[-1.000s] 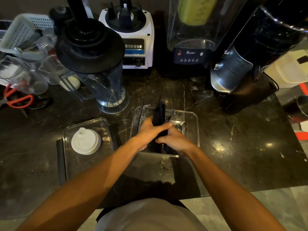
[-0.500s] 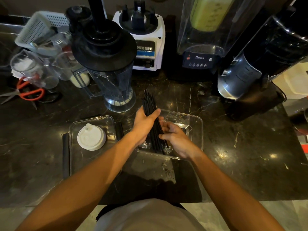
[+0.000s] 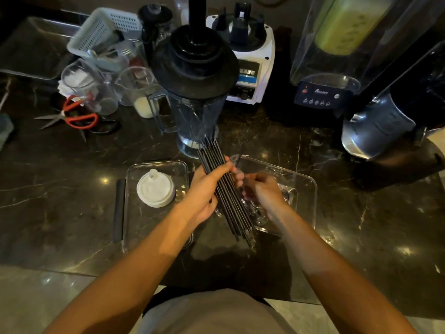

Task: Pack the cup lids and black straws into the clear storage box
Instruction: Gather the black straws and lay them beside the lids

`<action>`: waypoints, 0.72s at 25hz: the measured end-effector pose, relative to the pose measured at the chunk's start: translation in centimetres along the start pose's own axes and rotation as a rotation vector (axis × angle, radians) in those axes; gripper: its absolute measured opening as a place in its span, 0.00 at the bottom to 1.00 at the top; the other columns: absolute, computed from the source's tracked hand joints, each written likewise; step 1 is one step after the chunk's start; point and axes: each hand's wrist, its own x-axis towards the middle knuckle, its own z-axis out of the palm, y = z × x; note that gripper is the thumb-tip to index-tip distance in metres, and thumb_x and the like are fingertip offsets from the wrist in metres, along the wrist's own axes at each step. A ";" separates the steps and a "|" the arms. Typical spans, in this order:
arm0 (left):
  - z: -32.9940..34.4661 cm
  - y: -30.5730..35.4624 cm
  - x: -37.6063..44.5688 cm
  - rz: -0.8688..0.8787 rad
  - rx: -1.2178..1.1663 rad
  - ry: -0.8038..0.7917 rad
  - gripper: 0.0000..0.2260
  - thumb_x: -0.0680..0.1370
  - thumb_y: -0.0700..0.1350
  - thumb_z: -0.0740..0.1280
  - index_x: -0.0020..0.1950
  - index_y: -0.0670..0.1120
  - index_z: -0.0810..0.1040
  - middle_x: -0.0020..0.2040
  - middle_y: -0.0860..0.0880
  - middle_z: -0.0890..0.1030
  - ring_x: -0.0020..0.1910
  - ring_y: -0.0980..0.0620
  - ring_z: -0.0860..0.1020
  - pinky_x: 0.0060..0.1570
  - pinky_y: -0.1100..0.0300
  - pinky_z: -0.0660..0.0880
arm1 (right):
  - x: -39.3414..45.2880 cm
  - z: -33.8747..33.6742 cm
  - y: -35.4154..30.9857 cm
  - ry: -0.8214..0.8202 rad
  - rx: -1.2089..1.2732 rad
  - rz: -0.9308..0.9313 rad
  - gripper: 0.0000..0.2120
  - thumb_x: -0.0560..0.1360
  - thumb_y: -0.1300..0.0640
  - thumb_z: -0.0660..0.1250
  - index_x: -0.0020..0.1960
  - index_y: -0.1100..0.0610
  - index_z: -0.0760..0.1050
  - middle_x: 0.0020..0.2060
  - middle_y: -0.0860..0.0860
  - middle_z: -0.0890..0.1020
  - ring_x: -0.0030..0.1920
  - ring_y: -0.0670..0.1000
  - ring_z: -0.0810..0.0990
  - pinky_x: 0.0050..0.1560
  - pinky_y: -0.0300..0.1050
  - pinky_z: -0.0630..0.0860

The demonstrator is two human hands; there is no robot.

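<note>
Our left hand [image 3: 204, 191] wrapped round a bundle of thin black plastic straws [image 3: 225, 189], tilted above the clear rectangular plastic storage box [image 3: 305, 196], our right hand [image 3: 262, 191] loosely curled just beside them, grip unclear, white round cup lid [image 3: 156, 188] left of our fingers

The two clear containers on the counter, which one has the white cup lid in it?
The left clear container, beside the left hand, holds the white cup lid. The right one, under the right hand, shows none.
</note>
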 end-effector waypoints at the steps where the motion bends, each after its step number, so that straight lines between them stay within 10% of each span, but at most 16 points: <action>1: -0.5 -0.2 -0.5 -0.029 -0.036 0.001 0.05 0.81 0.38 0.67 0.57 0.42 0.79 0.45 0.44 0.84 0.48 0.45 0.85 0.54 0.48 0.83 | 0.0 0.5 -0.1 -0.026 -0.010 -0.004 0.06 0.82 0.57 0.69 0.56 0.57 0.82 0.48 0.56 0.86 0.44 0.53 0.84 0.45 0.45 0.81; 5: -3.0 -0.3 -2.1 -0.093 -0.173 0.100 0.06 0.82 0.38 0.66 0.58 0.43 0.80 0.45 0.44 0.85 0.47 0.46 0.87 0.50 0.51 0.85 | 0.4 2.8 -0.4 -0.038 -0.140 -0.046 0.07 0.81 0.58 0.70 0.54 0.62 0.83 0.42 0.57 0.84 0.38 0.50 0.80 0.35 0.40 0.78; 9: -5.2 0.3 -2.4 -0.131 -0.267 0.160 0.06 0.82 0.38 0.66 0.56 0.43 0.81 0.44 0.45 0.84 0.47 0.48 0.86 0.50 0.54 0.85 | 0.4 4.1 -0.3 -0.009 -0.197 -0.033 0.06 0.82 0.59 0.68 0.52 0.61 0.81 0.43 0.58 0.84 0.43 0.57 0.81 0.47 0.54 0.80; 18: -5.1 0.7 -1.4 -0.048 -0.254 0.222 0.20 0.81 0.38 0.68 0.71 0.34 0.73 0.64 0.36 0.82 0.62 0.42 0.83 0.59 0.49 0.82 | -4.4 3.8 -3.5 -0.153 -0.406 -0.368 0.06 0.81 0.56 0.69 0.49 0.48 0.84 0.38 0.47 0.83 0.41 0.44 0.81 0.48 0.37 0.78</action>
